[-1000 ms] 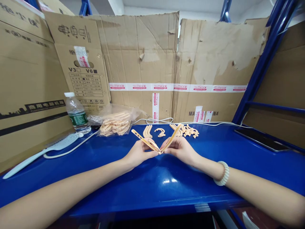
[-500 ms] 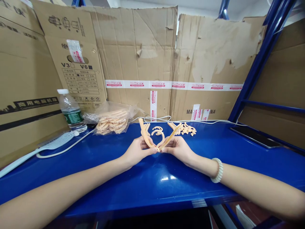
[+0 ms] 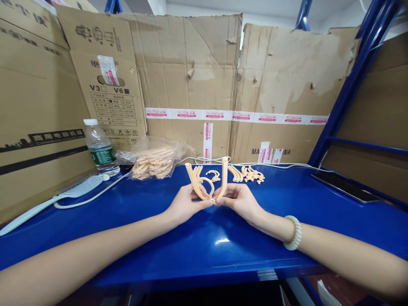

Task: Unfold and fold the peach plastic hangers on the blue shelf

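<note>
Above the blue table, both hands meet at the joint of a peach plastic folding clothes hanger. My left hand point(image 3: 185, 205) is closed on the left hanger arm point(image 3: 194, 180), which slants up and outward. My right hand point(image 3: 241, 202) pinches the lower end of the right hanger arm point(image 3: 224, 175), whose upper part stands nearly upright. Between the two arms curves a hanger hook point(image 3: 211, 185), its base at the joint. The fingertips partly cover how the pieces meet. Behind them lie loose hooks point(image 3: 214, 175), more arms point(image 3: 236, 173) and a pile of small peach pieces point(image 3: 253, 174).
At the back left is a clear bag point(image 3: 156, 159) of peach parts, beside a water bottle point(image 3: 101, 148). A pale hairbrush point(image 3: 75, 191) lies at the left, a black phone point(image 3: 346, 188) at the right. Cardboard point(image 3: 188, 76) walls the back; a white cable point(image 3: 280, 164) runs along it.
The right hanger arm has swung from an outward slant to nearly upright, its top moving left. The left arm tilts slightly more outward. The head view has shifted a little.
</note>
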Tool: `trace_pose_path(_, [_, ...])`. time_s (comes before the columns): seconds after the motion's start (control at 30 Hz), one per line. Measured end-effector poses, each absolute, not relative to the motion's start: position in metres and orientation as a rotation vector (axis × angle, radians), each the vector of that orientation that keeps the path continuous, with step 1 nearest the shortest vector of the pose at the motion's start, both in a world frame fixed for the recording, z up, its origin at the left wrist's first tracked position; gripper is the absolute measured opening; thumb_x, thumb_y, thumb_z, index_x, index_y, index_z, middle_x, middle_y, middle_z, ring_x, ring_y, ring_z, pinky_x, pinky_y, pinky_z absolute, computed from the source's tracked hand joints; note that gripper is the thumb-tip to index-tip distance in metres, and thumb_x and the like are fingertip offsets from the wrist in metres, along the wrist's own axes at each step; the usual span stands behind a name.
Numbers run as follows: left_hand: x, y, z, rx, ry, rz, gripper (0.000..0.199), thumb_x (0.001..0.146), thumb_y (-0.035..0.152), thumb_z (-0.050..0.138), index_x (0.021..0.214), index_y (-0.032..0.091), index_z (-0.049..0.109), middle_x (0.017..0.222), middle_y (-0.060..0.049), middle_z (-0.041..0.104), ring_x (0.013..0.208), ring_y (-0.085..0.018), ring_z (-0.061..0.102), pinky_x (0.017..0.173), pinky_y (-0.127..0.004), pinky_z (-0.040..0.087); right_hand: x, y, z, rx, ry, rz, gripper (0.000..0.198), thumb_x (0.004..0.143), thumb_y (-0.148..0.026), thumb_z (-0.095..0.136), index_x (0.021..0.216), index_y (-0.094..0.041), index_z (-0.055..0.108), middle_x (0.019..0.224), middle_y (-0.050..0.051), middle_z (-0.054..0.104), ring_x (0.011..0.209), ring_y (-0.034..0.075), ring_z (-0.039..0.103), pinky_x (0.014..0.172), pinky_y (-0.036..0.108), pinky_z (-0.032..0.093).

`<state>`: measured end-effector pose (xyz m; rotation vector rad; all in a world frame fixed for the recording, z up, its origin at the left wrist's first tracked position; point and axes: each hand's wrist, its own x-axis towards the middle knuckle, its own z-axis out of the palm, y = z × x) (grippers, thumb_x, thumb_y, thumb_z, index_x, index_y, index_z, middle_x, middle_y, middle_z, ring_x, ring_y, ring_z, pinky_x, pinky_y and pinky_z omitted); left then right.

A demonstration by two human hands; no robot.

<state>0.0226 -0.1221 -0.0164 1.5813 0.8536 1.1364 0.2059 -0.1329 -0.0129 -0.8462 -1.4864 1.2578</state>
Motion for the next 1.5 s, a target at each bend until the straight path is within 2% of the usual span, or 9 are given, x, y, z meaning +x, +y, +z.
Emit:
trace_pose_path(0.23, [0.023,-0.122,-0.016,1.526,0.878,1.131,0.032,0.053,0.016,0.083,0.071,0.014,0.057,0.068,-0.001,0.071,0.071,-0.021,0.071,0.072,-0.034,0.059,0.204,-0.133,-0.011,-0.875,-1.487,1.239,0.031,0.051,-0.029,0.085,0.073,-0.013,0.069,0.066,0.002,0.070,0.061,0.015,0.066,0.069,0.028,0.055])
trace_pose_path(0.47, [0.025,-0.125,-0.014,1.514,0.876,1.117,0.031,0.055,0.016,0.083,0.072,0.014,0.057,0.068,-0.001,0.071,0.070,-0.021,0.072,0.070,-0.031,0.058,0.202,-0.132,-0.010,-0.873,-1.504,1.250,0.033,0.053,-0.032,0.085,0.073,-0.013,0.066,0.068,0.004,0.070,0.061,0.016,0.067,0.065,0.028,0.055])
trace_pose_path(0.63, [0.024,-0.125,-0.005,1.384,0.881,1.149,0.025,0.067,0.021,0.079,0.078,0.013,0.059,0.070,-0.004,0.071,0.069,-0.019,0.071,0.069,-0.028,0.058,0.209,-0.126,-0.002,-0.882,-1.462,1.266,0.036,0.052,-0.030,0.087,0.074,-0.014,0.064,0.068,0.001,0.067,0.064,0.014,0.065,0.061,0.024,0.055])
trace_pose_path(0.83, [0.011,-0.114,0.007,1.149,0.966,1.197,0.010,0.080,0.013,0.067,0.087,0.009,0.060,0.077,-0.009,0.072,0.068,-0.015,0.070,0.069,-0.022,0.057,0.253,-0.097,0.018,-0.889,-1.516,1.300,0.036,0.053,-0.030,0.086,0.076,-0.016,0.062,0.066,-0.003,0.062,0.059,0.010,0.061,0.061,0.023,0.055])
trace_pose_path(0.9, [0.007,-0.110,0.009,1.138,1.012,1.172,0.010,0.081,0.014,0.065,0.089,0.009,0.061,0.078,-0.010,0.072,0.066,-0.014,0.070,0.065,-0.021,0.056,0.268,-0.088,0.024,-0.945,-1.796,1.158,0.032,0.058,-0.032,0.083,0.077,-0.014,0.064,0.065,0.000,0.064,0.059,0.012,0.062,0.060,0.026,0.053])
trace_pose_path(1.03, [0.001,-0.102,0.010,1.162,1.085,1.194,0.018,0.076,0.015,0.070,0.091,0.012,0.060,0.074,-0.007,0.072,0.065,-0.014,0.069,0.060,-0.020,0.054,0.282,-0.084,0.033,-1.074,-2.349,0.583,0.019,0.067,-0.029,0.076,0.074,-0.014,0.067,0.070,0.004,0.068,0.066,0.016,0.063,0.061,0.026,0.048])
trace_pose_path(1.23, [-0.011,-0.088,0.012,1.202,1.114,1.114,0.029,0.063,0.014,0.077,0.086,0.015,0.060,0.071,-0.002,0.070,0.069,-0.013,0.068,0.068,-0.023,0.054,0.290,-0.089,0.042,-1.116,-2.694,0.432,0.012,0.068,-0.026,0.073,0.074,-0.015,0.071,0.073,0.003,0.069,0.071,0.017,0.063,0.065,0.026,0.045])
trace_pose_path(1.37, [-0.021,-0.086,0.020,1.599,1.072,0.845,0.026,0.058,0.018,0.081,0.077,0.013,0.063,0.062,0.000,0.066,0.061,-0.013,0.063,0.061,-0.022,0.050,0.301,-0.084,0.041,-1.184,-2.767,0.578,0.017,0.068,-0.029,0.074,0.076,-0.015,0.072,0.073,0.004,0.069,0.068,0.016,0.063,0.063,0.026,0.045])
trace_pose_path(1.5, [-0.025,-0.092,0.026,2.269,0.879,0.519,0.015,0.071,0.026,0.072,0.080,0.015,0.066,0.070,0.000,0.066,0.065,-0.012,0.061,0.060,-0.020,0.045,0.303,-0.081,0.038,-1.173,-2.741,0.728,0.024,0.069,-0.038,0.073,0.077,-0.015,0.071,0.071,0.004,0.069,0.066,0.016,0.063,0.063,0.026,0.046])
